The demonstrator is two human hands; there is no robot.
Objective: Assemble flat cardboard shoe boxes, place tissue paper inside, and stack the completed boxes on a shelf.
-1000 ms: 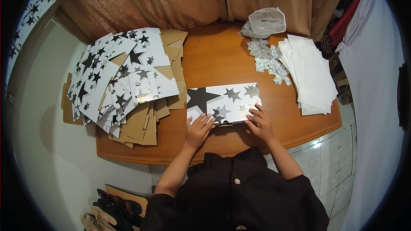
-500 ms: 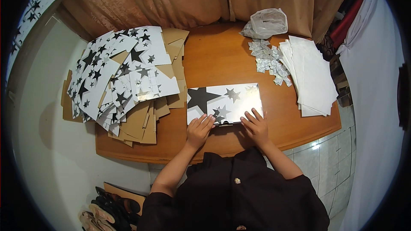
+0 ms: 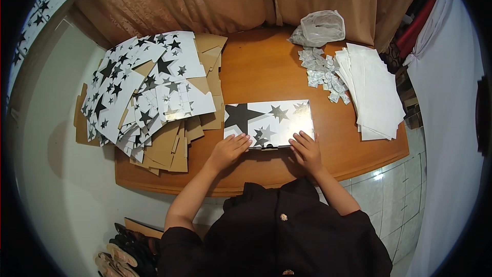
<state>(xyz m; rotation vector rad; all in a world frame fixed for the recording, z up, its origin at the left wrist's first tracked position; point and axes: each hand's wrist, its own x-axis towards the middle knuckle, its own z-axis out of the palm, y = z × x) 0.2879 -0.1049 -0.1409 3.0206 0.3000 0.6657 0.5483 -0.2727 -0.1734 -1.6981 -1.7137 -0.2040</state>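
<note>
A white cardboard box (image 3: 281,129) printed with black and grey stars lies closed on the wooden table in front of me. My left hand (image 3: 228,151) rests at its near left corner, fingers stretched out over the edge of the lid. On the near right corner lies my right hand (image 3: 308,152), its fingers also extended and flat on the lid. Neither hand grips anything. A small tab shows at the middle of the box's front edge, between the hands. My thumbs are partly hidden.
Flat star-printed cardboard blanks (image 3: 118,87) are piled loosely on the left of the table (image 3: 256,66). White paper sheets (image 3: 376,92) form a stack at the right, beside small silvery sachets (image 3: 323,74) and a clear plastic bag (image 3: 320,26). Shoes (image 3: 123,256) stand on the floor, lower left.
My left hand has slid a little left along the box's corner, and its elbow has swung outward. The right hand and the box stay almost in place.
</note>
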